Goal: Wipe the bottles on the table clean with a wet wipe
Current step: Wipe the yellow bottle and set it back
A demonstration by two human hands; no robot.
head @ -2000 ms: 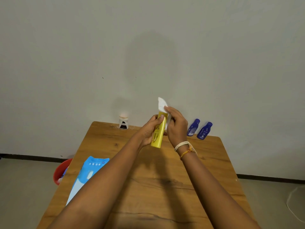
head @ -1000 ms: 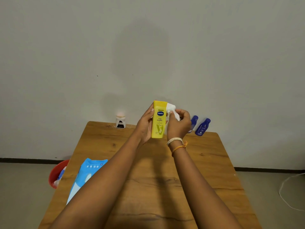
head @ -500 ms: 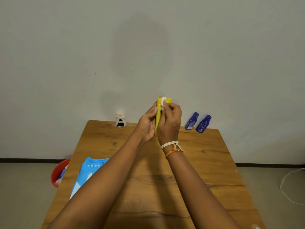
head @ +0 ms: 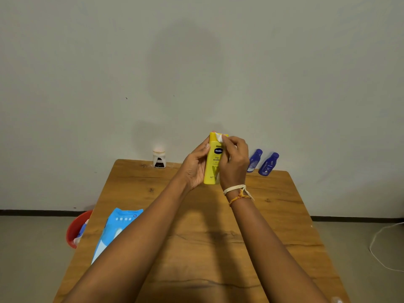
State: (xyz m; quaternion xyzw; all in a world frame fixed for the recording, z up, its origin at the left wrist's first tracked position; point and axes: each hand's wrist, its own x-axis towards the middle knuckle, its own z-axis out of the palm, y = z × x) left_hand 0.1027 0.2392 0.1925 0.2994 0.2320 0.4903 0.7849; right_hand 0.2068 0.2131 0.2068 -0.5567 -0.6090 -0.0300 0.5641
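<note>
Four bottles: one in my hands, three standing on the table.
Left hand: wrapped round the yellow Vaseline bottle, upright above the table.
Right hand: pinching the wet wipe against its top.
Left to do, I judge: two blue bottles and the small white bottle, standing untouched by the wall.

The right hand covers the right half of the tall yellow plastic bottle; the wooden bench hides part of the red bucket.
</note>
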